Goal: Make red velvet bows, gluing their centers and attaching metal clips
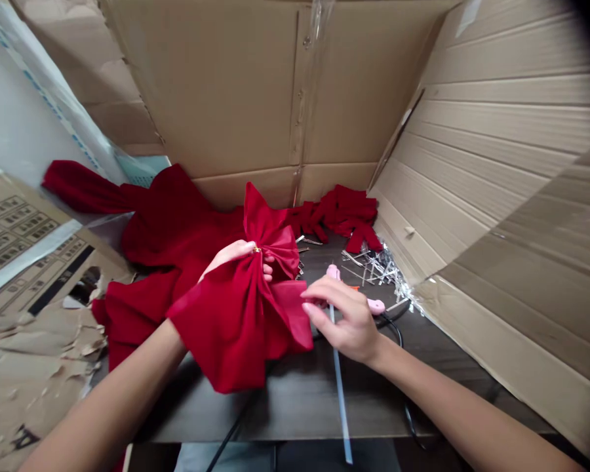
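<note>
My left hand (231,259) pinches the gathered centre of a red fabric bow (236,321), with a small gold fastener (256,250) at the knot. My right hand (344,318) is closed around a pink hot glue gun (376,306), much of it hidden by my fingers. A long clear glue stick (339,387) runs down from the gun towards the front table edge. My right fingertips are touching the bow's right edge. More red fabric (177,223) lies heaped behind the bow.
Cardboard walls (216,85) rise behind and to the right of the dark table (295,413). A red fabric bundle (344,210) and a pile of thin metal pieces (378,272) lie at the back. A black cord (393,328) crosses the table. Torn cardboard (29,347) lies at left.
</note>
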`<action>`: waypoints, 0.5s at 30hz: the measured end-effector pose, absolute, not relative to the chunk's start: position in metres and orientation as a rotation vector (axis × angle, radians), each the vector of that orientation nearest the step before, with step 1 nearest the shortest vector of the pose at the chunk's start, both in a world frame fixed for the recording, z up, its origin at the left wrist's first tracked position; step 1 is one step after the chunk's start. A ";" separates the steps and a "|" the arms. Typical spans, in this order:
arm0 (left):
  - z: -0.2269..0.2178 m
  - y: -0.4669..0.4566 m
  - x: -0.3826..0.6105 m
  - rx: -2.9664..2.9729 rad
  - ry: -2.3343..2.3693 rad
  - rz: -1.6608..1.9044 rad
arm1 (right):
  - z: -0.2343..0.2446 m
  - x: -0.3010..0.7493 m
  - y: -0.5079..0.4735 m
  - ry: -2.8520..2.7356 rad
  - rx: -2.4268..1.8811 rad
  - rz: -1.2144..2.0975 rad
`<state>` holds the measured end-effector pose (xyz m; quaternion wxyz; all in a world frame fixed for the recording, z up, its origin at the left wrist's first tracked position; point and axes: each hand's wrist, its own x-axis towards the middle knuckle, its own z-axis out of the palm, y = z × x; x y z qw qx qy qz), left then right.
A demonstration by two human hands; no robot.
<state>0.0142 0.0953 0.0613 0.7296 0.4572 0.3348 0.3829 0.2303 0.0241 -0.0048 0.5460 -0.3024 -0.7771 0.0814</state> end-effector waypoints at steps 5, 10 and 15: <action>0.053 0.077 0.028 0.923 0.636 0.862 | -0.006 0.231 0.027 -1.919 -0.798 0.363; 0.051 0.068 0.033 0.915 0.541 0.822 | -0.005 0.223 0.022 -1.887 -0.715 1.058; 0.062 0.058 0.030 0.949 0.508 0.905 | 0.003 0.220 0.015 -1.855 -0.464 1.528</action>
